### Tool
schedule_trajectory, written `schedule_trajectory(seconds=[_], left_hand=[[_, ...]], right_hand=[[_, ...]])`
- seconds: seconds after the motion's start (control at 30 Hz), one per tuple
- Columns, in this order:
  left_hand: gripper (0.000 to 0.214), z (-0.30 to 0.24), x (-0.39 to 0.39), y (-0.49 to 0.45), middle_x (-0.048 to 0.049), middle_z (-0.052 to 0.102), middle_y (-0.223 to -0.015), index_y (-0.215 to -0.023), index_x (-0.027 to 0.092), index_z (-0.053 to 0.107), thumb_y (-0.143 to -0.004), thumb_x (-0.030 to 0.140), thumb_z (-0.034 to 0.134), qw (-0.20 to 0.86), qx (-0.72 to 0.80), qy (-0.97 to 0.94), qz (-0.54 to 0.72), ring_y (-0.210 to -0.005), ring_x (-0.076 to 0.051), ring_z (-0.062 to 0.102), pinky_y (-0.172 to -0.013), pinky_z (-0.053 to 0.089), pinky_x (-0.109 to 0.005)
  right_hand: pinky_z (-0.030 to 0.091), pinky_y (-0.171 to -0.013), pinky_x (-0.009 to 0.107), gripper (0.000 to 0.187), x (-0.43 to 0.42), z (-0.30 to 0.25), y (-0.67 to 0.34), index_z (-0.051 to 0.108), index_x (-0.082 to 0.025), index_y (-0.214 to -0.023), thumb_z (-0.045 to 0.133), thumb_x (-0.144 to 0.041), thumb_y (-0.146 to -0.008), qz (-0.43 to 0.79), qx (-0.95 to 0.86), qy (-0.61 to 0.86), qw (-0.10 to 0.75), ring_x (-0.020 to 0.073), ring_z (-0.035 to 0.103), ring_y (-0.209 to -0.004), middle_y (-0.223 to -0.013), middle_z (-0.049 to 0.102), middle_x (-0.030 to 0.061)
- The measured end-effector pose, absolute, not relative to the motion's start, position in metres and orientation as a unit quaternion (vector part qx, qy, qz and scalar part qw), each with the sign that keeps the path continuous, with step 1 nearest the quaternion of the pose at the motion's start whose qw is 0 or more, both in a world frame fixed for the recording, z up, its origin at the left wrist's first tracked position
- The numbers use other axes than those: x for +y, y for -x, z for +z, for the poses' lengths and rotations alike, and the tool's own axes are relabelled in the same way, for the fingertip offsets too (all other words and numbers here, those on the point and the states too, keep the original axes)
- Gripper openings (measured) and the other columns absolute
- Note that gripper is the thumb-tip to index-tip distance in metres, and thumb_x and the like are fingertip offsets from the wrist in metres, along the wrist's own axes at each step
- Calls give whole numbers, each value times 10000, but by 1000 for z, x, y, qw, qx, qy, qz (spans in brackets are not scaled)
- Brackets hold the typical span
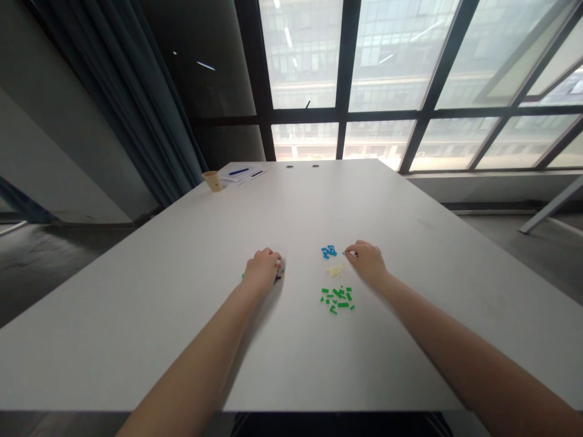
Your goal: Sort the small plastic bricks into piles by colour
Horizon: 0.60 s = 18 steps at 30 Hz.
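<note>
My right hand (364, 258) is closed in a pinch at the right of the piles. A tiny blue piece (344, 253) shows at its fingertips. Just left of it lies a small heap of blue building bricks (328, 251). Closer to me are pale yellow pieces (335, 272), then a wider scatter of green building bricks (342, 305). My left hand (263, 267) rests on the table with curled fingers, over a few small pieces that it mostly hides. A dark piece (277, 278) and bits of green peek out around it; what the fingers grip is hidden.
All this lies on a large white table (182, 328). At its far left stand a tan paper cup (212, 181) and papers (243, 175) with a blue pen (238, 172) on them. Beyond are tall windows and a blue curtain (122, 91).
</note>
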<state>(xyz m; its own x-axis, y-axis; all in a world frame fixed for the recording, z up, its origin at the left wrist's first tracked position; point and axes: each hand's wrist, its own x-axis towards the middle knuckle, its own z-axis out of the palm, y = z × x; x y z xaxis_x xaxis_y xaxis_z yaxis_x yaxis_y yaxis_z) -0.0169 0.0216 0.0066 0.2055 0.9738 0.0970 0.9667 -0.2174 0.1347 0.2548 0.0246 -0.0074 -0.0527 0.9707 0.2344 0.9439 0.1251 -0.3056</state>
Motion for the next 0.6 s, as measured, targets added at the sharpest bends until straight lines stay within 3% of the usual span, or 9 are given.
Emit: schedule_trajectory(seconds=[0.3, 0.6], left_hand=[[162, -11, 42, 36, -58, 600, -833, -747, 172, 635, -711, 152, 478, 112, 602, -783, 109, -793, -156, 550, -739, 402, -242], [180, -9, 40, 34, -73, 600, -799, -726, 153, 628, -673, 118, 459, 118, 602, -779, 126, -764, -172, 546, -734, 415, -271]], right_hand=[[305, -702, 285, 221, 42, -7, -233, 666, -233, -821, 459, -310, -815, 29, -717, 684, 132, 165, 530, -873, -904, 609, 44], [328, -681, 272, 254, 13, 2, -258, 669, -240, -846, 424, -300, -817, 37, -704, 688, 172, 154, 544, -805, -851, 611, 27]])
